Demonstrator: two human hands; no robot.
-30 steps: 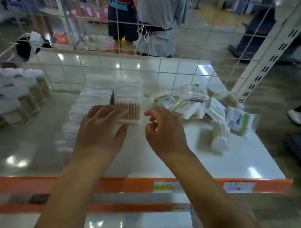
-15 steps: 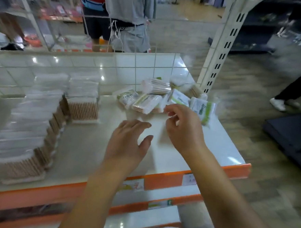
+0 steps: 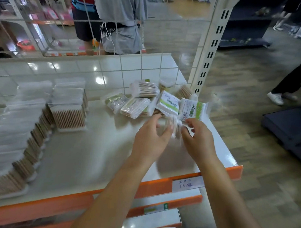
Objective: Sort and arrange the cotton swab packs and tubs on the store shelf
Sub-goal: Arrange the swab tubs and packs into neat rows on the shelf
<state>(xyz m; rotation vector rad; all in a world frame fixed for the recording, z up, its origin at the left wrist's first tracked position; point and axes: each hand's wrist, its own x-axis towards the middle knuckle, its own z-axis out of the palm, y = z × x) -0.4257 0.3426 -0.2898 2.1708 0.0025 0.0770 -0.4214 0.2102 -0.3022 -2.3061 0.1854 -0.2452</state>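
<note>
Your two hands meet near the right edge of the glossy white shelf [image 3: 82, 155] with its orange front lip. Between them stands a small clear pack of wooden-stick cotton swabs [image 3: 175, 126], blurred; your left hand [image 3: 150, 137] curls its fingers against the pack's left side and your right hand [image 3: 198, 139] pinches it from the right, so both are grasping it. Just behind them, toward the back right corner, lies a loose heap of clear swab packs with green-and-white labels [image 3: 168, 101], overlapping and tilted, with a round clear tub of swabs [image 3: 166, 83] at the back of it. Along the left edge runs a long row of flat clear swab packs [image 3: 19, 122] set on edge, and a shorter stack of the same packs [image 3: 69, 106] stands beside it, near the wire-grid back panel [image 3: 121, 67]
</note>
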